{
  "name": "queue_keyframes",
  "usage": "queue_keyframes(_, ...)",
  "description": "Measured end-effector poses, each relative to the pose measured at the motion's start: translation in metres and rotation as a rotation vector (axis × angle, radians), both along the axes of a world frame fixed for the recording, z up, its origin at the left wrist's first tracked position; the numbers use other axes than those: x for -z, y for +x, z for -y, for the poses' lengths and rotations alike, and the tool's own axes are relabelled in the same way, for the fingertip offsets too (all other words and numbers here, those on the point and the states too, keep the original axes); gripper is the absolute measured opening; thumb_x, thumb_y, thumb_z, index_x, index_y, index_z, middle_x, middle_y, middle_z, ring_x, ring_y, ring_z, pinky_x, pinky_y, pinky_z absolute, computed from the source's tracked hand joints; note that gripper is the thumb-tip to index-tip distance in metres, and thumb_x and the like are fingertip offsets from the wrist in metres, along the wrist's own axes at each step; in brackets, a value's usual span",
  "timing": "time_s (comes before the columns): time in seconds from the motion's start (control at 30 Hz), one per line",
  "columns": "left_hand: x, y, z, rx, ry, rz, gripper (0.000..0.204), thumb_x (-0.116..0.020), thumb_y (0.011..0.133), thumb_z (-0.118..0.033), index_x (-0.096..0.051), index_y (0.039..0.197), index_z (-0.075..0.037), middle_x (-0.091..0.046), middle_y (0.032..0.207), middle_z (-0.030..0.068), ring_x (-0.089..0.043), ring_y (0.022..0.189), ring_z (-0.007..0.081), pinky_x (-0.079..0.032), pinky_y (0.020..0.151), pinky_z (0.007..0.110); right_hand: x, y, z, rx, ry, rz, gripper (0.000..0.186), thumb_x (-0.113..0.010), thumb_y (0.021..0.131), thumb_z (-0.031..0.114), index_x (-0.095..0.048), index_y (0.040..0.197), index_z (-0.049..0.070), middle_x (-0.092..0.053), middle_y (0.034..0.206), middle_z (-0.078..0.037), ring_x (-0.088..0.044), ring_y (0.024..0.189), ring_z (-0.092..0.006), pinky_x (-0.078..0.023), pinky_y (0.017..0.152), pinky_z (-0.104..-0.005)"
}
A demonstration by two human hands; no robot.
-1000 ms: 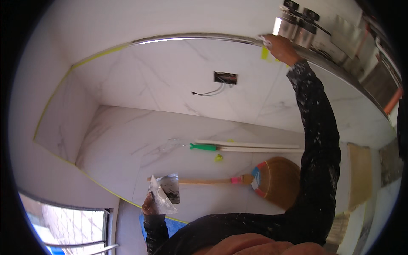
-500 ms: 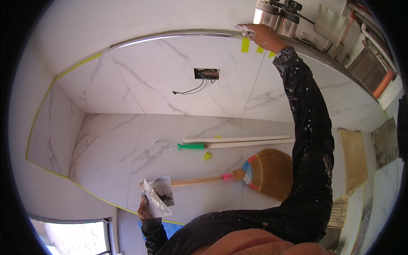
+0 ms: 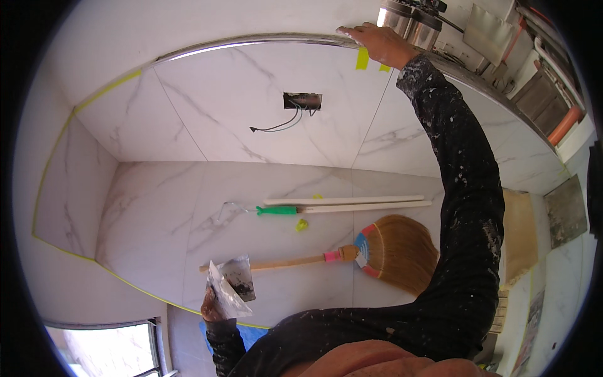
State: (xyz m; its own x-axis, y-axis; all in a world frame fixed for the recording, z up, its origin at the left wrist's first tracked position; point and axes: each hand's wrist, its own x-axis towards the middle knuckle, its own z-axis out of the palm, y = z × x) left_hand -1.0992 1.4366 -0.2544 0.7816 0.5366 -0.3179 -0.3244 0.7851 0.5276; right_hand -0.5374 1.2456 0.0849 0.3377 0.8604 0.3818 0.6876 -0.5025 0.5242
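My right hand (image 3: 380, 45) reaches up to the top edge of the marble-look tiled wall (image 3: 251, 69). Its fingers are stretched to the left along the white surface above the trim, with white smears on the fingertips and no tool showing. Just under it hang short yellow tape strips (image 3: 362, 59). Low on the left, my left hand (image 3: 211, 308) is closed around two flat putty knives. One is a broad blade smeared white (image 3: 227, 294); beside it is a grey metal blade (image 3: 239, 276) with dark residue. Their handles are hidden by my hand.
A broom (image 3: 399, 251) lies on the tiled surface below the wall, near a green-handled roller frame (image 3: 276, 210) and pale sticks (image 3: 345, 201). Wires hang from a wall box opening (image 3: 303, 101). Metal canisters (image 3: 424, 30) stand beyond my right hand. Yellow tape (image 3: 59, 144) borders the tiles.
My right hand has slid slightly left and up along the edge, and its fingers look straighter. The whole view has shifted a little. My left hand still holds the putty knives.
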Motion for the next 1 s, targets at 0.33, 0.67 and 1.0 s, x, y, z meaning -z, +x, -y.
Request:
queue_keyframes(0.33, -0.005, 0.004, -0.002, -0.045, 0.002, 0.036, 0.054, -0.055, 0.088, -0.028, -0.046, 0.133, -0.002, -0.059, 0.122, 0.0143, -0.058, 0.111, 0.0287, -0.046, 0.097, 0.042, 0.014, 0.026, 0.009, -0.093, 0.272, -0.141, 0.056, -0.055, 0.085, -0.002, -0.043, 0.137, 0.014, -0.061, 0.111, -0.012, -0.06, 0.103, -0.0284, -0.052, 0.088, -0.0381)
queue_keyframes(0.67, 0.006, 0.0, 0.001, -0.038, -0.004, 0.035, 0.052, -0.054, 0.089, -0.028, -0.046, 0.133, -0.001, -0.059, 0.123, 0.015, -0.058, 0.11, 0.0288, -0.046, 0.097, 0.043, 0.004, 0.017, 0.001, -0.067, 0.086, -0.106, 0.052, -0.048, 0.091, 0.003, -0.042, 0.139, 0.021, -0.059, 0.122, -0.012, -0.061, 0.106, -0.0267, -0.052, 0.089, -0.0364)
queue_keyframes(1.0, 0.015, -0.004, -0.002, -0.044, -0.002, 0.039, 0.054, -0.055, 0.089, -0.027, -0.044, 0.134, 0.0, -0.059, 0.122, 0.0163, -0.059, 0.109, 0.0292, -0.047, 0.096, 0.042, 0.011, 0.018, -0.003, -0.094, -0.044, 0.119, 0.06, -0.05, 0.089, 0.002, -0.032, 0.144, 0.019, -0.06, 0.105, -0.016, -0.061, 0.096, -0.0287, -0.053, 0.087, -0.0384)
